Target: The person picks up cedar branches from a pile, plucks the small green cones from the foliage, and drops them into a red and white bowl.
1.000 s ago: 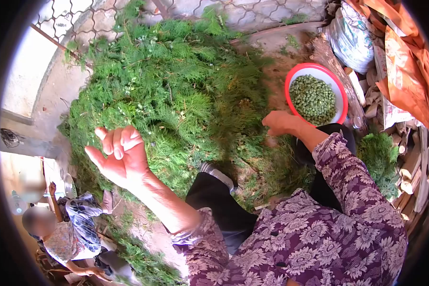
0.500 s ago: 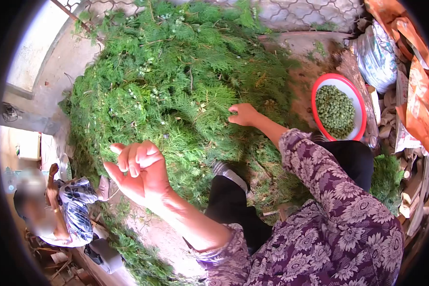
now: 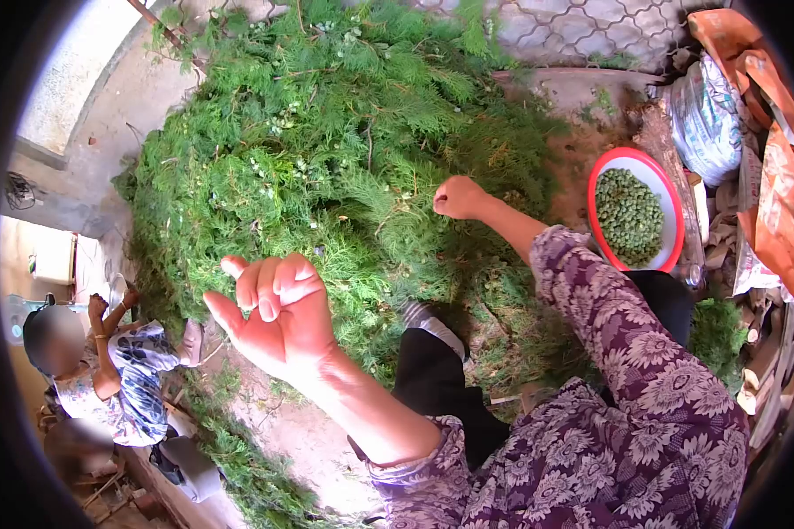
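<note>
My left hand (image 3: 284, 309) is raised palm-up over the near side of a large pile of feathery green conifer branches (image 3: 265, 167). Its thumb stands apart from loosely bent fingers, and I see nothing between them. Over the pile's right part is my right hand (image 3: 461, 197), closed, back toward me. Whatever it may pinch is hidden; sprigs lie just beyond its knuckles. Small pale cones dot the branches. Right of that arm, a red-rimmed white basin (image 3: 595, 212) holds many small green cones (image 3: 628, 219).
My foot in a striped sock (image 3: 434, 326) rests against the pile's near edge. Sacks (image 3: 706, 119) and an orange sheet (image 3: 781, 198) lie at the right. A co-worker (image 3: 115, 383) sits at the left, hands raised. More cut branches (image 3: 247, 463) lie on the floor.
The whole view has shifted slightly. My right hand has turned and its fingers have curled further in. My left hand keeps nearly the same pose. The co-worker's hands have come together.
</note>
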